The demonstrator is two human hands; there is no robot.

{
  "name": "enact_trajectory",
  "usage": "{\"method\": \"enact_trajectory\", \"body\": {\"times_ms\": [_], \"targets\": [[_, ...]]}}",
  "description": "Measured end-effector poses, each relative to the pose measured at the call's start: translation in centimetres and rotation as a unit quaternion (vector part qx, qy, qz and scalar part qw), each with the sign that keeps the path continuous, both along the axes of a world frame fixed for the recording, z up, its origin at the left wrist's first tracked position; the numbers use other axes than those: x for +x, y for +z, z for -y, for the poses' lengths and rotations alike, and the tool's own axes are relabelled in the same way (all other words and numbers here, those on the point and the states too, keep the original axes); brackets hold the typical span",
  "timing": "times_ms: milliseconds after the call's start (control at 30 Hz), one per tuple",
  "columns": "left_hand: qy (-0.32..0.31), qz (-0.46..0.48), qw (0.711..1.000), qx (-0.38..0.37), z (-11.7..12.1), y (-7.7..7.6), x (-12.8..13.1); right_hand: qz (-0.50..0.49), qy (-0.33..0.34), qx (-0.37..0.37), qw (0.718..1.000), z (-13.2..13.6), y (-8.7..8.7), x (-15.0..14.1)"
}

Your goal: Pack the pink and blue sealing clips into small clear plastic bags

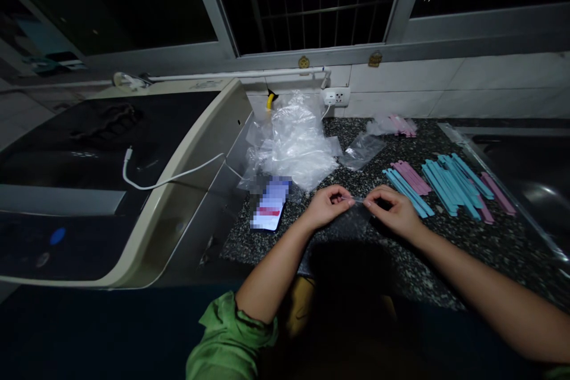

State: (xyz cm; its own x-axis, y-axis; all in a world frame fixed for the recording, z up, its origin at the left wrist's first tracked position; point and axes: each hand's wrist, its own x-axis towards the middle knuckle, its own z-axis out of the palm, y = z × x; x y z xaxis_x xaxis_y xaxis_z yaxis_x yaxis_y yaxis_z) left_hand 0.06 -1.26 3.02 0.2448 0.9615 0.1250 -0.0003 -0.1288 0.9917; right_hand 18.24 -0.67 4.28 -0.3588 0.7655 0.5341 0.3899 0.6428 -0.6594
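1. Clear plastic bag (355,219): one, thin and see-through, to the right of the phone (269,206), held at its edge between two hands.
2. Left hand (329,206): nearest the phone, on its right; fingers pinched on the bag's edge.
3. Right hand (394,212): farther right of the phone; thumb and forefinger pinched on the same edge, near the left fingertips.
4. Heap of clear bags (300,142): large, crumpled, just behind the phone.
5. Loose clear bag (363,150): flat, behind and to the right of the phone.
6. Blue strips (445,187) and pink strips (412,178): flat, in groups, well to the right of the phone.
7. Appliance (191,172): dark-topped, pale-rimmed, left of the phone; white cable (151,187) across it.
8. Table (249,249): dark, speckled, under the phone.
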Motion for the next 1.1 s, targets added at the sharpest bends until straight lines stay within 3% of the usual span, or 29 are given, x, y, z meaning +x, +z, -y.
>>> {"method": "enact_trajectory", "body": {"times_ms": [1100], "targets": [[0.010, -0.017, 1.000, 0.010, -0.02, -0.10, 0.13, 0.009, 0.009, 0.007, 1.000, 0.07, -0.19, -0.14]]}}
